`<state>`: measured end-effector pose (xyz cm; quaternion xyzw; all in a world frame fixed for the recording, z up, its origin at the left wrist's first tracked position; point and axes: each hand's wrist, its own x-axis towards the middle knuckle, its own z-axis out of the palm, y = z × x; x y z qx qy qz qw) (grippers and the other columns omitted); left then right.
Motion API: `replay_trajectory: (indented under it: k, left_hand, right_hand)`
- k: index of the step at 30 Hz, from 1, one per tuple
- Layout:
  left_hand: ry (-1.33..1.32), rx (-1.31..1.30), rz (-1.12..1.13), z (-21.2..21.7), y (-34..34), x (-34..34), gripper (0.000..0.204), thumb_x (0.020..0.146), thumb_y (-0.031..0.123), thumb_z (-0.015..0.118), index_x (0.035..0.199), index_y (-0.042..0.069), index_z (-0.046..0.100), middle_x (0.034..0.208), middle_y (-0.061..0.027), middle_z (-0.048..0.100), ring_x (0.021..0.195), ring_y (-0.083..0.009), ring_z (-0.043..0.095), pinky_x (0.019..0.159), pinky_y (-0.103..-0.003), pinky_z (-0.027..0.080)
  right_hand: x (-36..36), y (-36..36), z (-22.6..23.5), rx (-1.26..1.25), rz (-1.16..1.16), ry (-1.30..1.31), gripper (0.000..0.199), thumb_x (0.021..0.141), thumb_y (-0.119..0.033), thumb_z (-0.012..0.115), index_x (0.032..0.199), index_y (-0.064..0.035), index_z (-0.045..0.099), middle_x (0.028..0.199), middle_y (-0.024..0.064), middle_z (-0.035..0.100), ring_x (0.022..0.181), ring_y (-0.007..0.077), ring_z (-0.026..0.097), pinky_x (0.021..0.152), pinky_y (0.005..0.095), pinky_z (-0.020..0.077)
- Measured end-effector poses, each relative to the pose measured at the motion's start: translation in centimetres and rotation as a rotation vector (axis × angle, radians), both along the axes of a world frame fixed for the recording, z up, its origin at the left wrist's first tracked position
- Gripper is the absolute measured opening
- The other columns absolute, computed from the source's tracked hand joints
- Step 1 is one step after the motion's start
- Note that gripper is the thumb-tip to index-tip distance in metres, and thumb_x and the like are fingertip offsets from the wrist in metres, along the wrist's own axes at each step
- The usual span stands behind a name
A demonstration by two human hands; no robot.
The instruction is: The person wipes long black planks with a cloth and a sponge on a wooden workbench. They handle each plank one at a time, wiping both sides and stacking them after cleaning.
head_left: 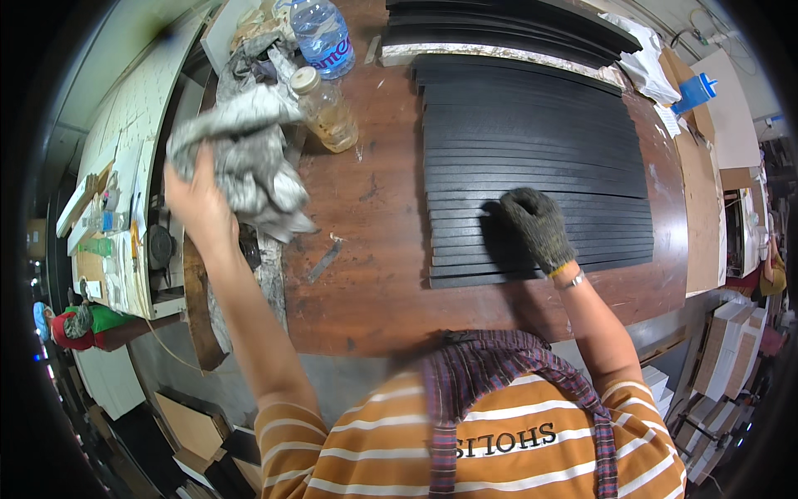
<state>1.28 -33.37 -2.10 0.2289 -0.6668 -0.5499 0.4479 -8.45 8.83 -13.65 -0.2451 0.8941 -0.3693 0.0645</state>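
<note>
My bare left hand (199, 204) grips a crumpled rag (249, 158), white with grey stains, at the left side of the table. The rag is blurred and hangs beside a jar (328, 116) with a pale lid and amber contents. My right hand (539, 229) wears a dark knitted glove and is curled over a row of black strips (532, 141). Its shadow falls on the strips to its left. The undersides of those fingers are hidden, so I cannot tell whether anything is in them. The strips lie side by side across the brown table (366, 274).
A large water bottle (322, 37) stands behind the jar. More black strips (507, 25) lie at the far edge. Stained cloths (249, 71) cover the table's left edge. A blue bottle (694, 93) sits at the far right. Another person (91, 324) is at the left.
</note>
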Motion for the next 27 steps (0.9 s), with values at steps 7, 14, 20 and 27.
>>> replay_trajectory:
  k: [7,14,20,27]
  left_hand:
    - [-0.880,-1.163,-0.163,-1.8,1.8,-10.8,0.047,0.093,0.034,0.064,0.137,0.020,0.058,0.137,-0.0139,0.059,0.110,-0.0379,0.066,0.092,-0.048,0.052]
    - [-0.677,-1.215,-0.051,-4.9,0.1,-13.1,0.041,0.086,0.025,0.070,0.126,0.017,0.064,0.117,-0.0164,0.063,0.097,-0.0392,0.067,0.083,-0.046,0.055]
    - [-0.333,-0.606,0.041,-6.6,-2.9,-7.2,0.032,0.094,0.018,0.066,0.117,-0.005,0.066,0.111,-0.0165,0.071,0.097,-0.0269,0.069,0.090,-0.036,0.051]
    - [0.025,0.789,-0.039,-11.4,0.6,-0.3,0.045,0.101,0.024,0.054,0.131,-0.010,0.054,0.127,-0.0206,0.062,0.113,-0.0344,0.064,0.097,-0.048,0.054]
  right_hand:
    - [6.0,9.7,0.2,-0.124,-0.384,-0.043,0.018,0.092,-0.015,0.065,0.101,-0.0013,0.072,0.100,0.0130,0.072,0.090,0.0287,0.068,0.084,0.0366,0.0533]
    - [10.9,19.9,-4.3,0.130,-0.788,0.089,0.022,0.092,-0.015,0.062,0.108,-0.0013,0.070,0.103,0.0158,0.071,0.095,0.0324,0.067,0.087,0.0403,0.0513]
    - [11.6,20.4,-6.7,0.375,-0.642,0.375,0.023,0.085,-0.013,0.062,0.106,-0.0051,0.067,0.100,0.0173,0.064,0.096,0.0374,0.060,0.084,0.0466,0.0479]
    - [10.2,19.4,-7.1,0.474,-0.755,0.351,0.015,0.085,-0.014,0.061,0.097,-0.0065,0.066,0.092,0.0178,0.062,0.091,0.0385,0.059,0.080,0.0492,0.0457]
